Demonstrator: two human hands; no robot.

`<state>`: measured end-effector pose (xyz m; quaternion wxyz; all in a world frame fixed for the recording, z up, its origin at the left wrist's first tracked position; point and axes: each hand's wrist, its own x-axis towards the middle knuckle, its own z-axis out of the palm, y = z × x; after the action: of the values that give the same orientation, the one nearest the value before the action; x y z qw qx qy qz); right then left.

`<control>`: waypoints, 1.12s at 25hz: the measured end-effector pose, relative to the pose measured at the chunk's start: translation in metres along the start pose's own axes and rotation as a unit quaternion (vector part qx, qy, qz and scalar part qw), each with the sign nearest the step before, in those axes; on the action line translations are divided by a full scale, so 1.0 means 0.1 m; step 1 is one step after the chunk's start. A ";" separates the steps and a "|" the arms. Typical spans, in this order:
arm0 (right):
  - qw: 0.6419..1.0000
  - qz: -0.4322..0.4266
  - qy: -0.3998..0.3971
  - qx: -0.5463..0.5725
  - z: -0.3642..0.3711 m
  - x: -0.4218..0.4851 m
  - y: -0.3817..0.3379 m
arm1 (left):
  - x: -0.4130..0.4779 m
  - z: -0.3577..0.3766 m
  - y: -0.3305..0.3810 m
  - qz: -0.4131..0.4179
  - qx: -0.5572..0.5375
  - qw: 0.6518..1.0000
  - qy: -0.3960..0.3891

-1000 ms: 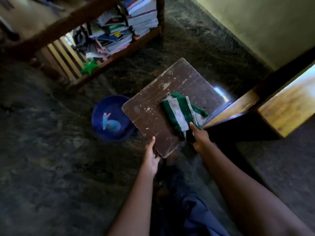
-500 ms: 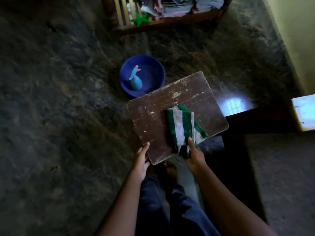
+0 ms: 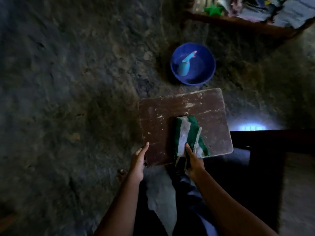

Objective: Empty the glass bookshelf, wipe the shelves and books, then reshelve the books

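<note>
Brown board (image 3: 170,120), worn, paint chipped: held level above the dark floor (image 3: 68,99). Left hand (image 3: 139,160) grips its near left corner, thumb on top, other fingers hidden beneath. Right hand (image 3: 194,162) holds the near edge, thumb pinning a green-and-white striped cloth (image 3: 189,133) folded on the board. Blue basin (image 3: 211,57) on the floor just beyond, a light-blue spray bottle (image 3: 185,65) lying inside. Books (image 3: 289,11), blurred, piled on a low wooden rack (image 3: 238,24) at far right, beside a green star (image 3: 214,10)
</note>
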<state>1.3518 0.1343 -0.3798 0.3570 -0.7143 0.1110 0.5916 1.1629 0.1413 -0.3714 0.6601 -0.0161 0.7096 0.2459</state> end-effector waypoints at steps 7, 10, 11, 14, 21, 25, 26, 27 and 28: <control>0.997 0.029 -0.029 -0.062 1.15 -0.44 1.08 | 0.26 -1.49 0.30 0.038 -0.008 0.995 0.093; 0.989 0.059 -0.078 -0.110 1.53 -0.59 1.47 | 0.14 -2.05 0.24 0.064 -0.046 0.984 0.157; 0.983 0.071 -0.102 -0.136 1.63 -0.63 1.60 | 0.05 -2.21 0.19 0.076 -0.068 0.978 0.180; 0.948 0.110 -0.164 -0.248 1.80 -0.77 1.83 | -0.23 -2.36 -0.13 0.100 -0.229 0.935 0.250; 0.684 0.029 -0.329 -0.650 1.80 -0.97 1.21 | -0.33 -1.49 -0.37 0.032 -0.561 0.823 0.084; 0.573 -0.092 -0.375 -0.722 2.19 -1.21 0.60 | -0.22 -1.21 -0.24 0.039 -0.618 0.778 0.111; 0.536 -0.140 -0.395 -0.733 2.32 -1.24 0.50 | -0.17 -1.18 -0.22 0.048 -0.620 0.775 0.111; 0.511 -0.190 -0.405 -0.734 2.46 -1.27 0.44 | -0.10 -1.17 -0.22 0.066 -0.609 0.783 0.108; 0.479 -0.239 -0.412 -0.737 2.63 -1.30 0.38 | -0.14 -1.16 -0.15 0.074 -0.599 0.790 0.109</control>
<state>1.0923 0.2418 -0.2862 -0.1684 -0.3880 -0.7006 0.5747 1.0624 0.0807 -0.3621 0.4163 -0.3824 0.4864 0.6662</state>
